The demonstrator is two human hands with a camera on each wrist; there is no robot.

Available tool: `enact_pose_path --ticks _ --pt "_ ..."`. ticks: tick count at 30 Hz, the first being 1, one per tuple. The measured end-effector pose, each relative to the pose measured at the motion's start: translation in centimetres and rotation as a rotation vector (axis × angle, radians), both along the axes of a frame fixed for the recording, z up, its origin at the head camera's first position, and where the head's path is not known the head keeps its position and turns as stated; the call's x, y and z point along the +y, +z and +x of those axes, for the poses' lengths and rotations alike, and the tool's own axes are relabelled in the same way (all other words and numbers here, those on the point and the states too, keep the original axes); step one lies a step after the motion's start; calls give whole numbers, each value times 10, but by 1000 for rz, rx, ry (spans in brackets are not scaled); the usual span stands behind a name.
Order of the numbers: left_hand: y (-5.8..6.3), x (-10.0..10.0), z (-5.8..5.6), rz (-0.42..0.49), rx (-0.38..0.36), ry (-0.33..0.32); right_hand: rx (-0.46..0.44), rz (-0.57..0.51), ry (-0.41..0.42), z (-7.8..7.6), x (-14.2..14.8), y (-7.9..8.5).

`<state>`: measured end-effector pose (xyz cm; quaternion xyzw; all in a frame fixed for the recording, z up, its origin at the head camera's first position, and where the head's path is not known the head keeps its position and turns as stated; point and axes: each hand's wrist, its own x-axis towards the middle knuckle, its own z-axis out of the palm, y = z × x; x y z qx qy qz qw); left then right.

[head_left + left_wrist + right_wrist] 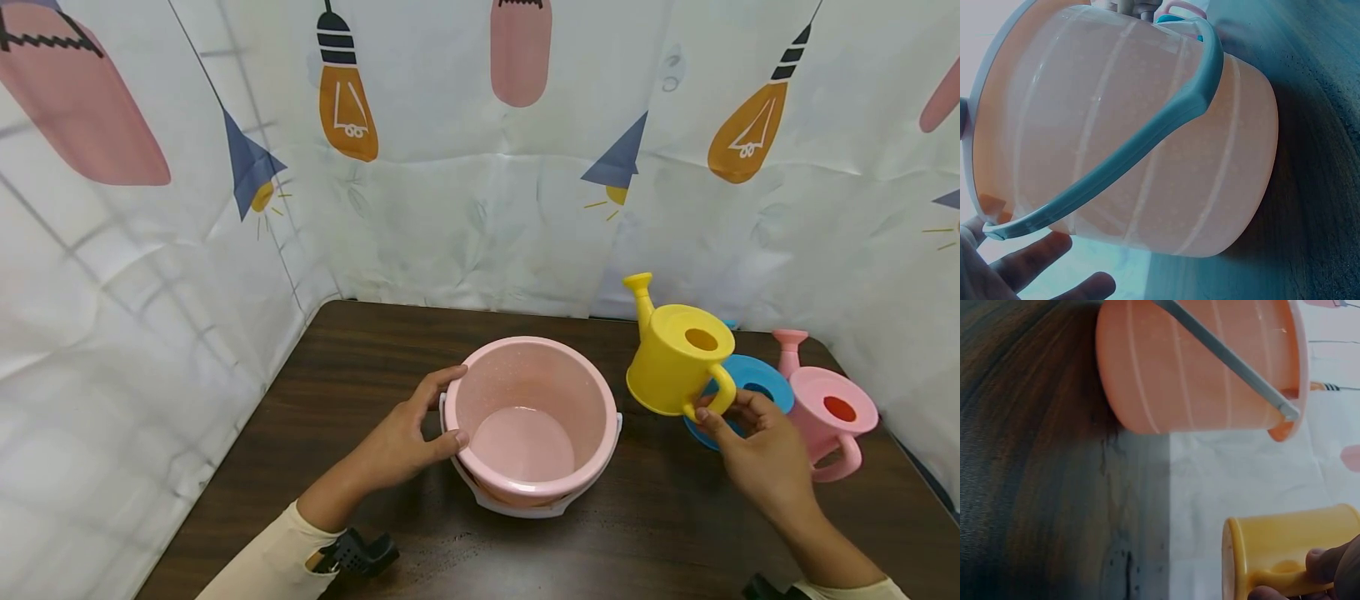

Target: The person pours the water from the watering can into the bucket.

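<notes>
A pink bucket (525, 442) stands upright on the dark table, its pale handle (1147, 134) hanging down along the side. My left hand (408, 437) grips the bucket's left rim, thumb toward the front and fingers toward the back. To the right of it, my right hand (765, 450) holds a yellow watering can (675, 358) by its handle, spout pointing away. In the right wrist view the can's base shows raised off the table. Behind that hand is a blue watering can (757, 371), partly hidden by the yellow one.
A pink watering can (832, 408) with a red opening stands beside the blue one, close to the table's right edge. Small wet spots dot the table (442, 546) in front of the bucket. White printed cloth (465, 225) hangs behind and at the left.
</notes>
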<state>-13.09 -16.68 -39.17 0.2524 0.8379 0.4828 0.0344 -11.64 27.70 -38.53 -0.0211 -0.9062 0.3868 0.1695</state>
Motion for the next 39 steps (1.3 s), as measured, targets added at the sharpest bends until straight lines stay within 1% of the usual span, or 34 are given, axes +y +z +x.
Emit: enact_pose_path --ticks 3,8,14,16,19,22,31,35,39 --pt "0 0 0 6 1 -3 -4 14 -22 0 0 -5" --pt "0 0 0 9 -4 -4 1 -10 -36 1 0 -12" --pt "0 0 0 -2 -11 9 -32 -103 -12 3 -2 -21" --pt "0 0 0 -7 -13 14 -46 -119 -11 3 -3 -24" --pt "-1 0 0 -6 -15 13 -61 -102 -33 3 -3 -28" --pt "-1 0 -1 -7 -12 10 -76 -106 -53 3 -3 -32" --pt "-1 0 -1 -16 -4 13 -162 -66 -107 4 -4 -41" --pt "-1 1 0 -18 -6 15 -189 -66 -112 3 -4 -45" --pt "-1 1 0 -17 -4 17 -197 -78 -107 2 -3 -49"
